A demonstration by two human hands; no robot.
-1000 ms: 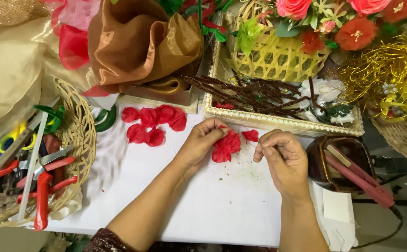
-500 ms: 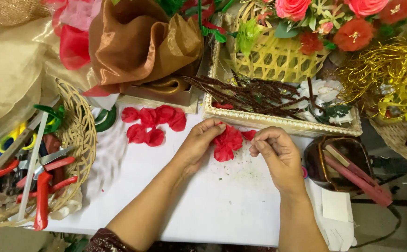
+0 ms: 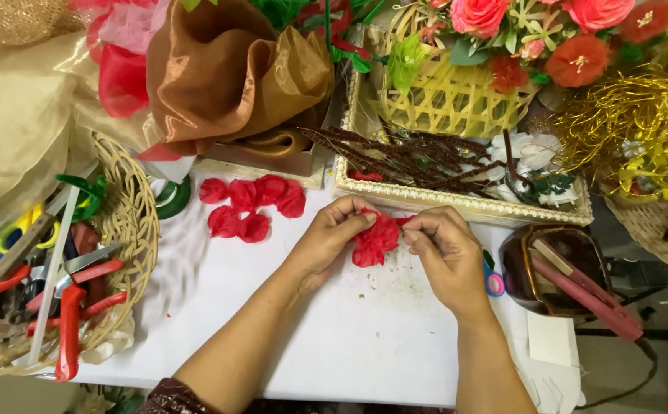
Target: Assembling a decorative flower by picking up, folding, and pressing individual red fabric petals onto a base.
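Pinching the red fabric flower (image 3: 374, 239), left hand (image 3: 332, 238) and right hand (image 3: 445, 249), fingers curled.

Red crinkled petals (image 3: 376, 239), more red petals (image 3: 251, 203) loose on white table (image 3: 349, 337). Brown sheer fabric (image 3: 226, 69), pale gold fabric (image 3: 12, 138), yellow woven basket (image 3: 456, 100) under pink and orange-red flowers (image 3: 548, 31), dark brown stems (image 3: 418, 153) in cream tray (image 3: 456, 203) with white flowers (image 3: 529, 149). Tan wicker basket (image 3: 131, 222) has red-handled pliers (image 3: 69, 322), yellow scissors (image 3: 16, 230); gold tinsel (image 3: 625, 123), green tape roll (image 3: 171, 195), brown glossy box (image 3: 560, 268).
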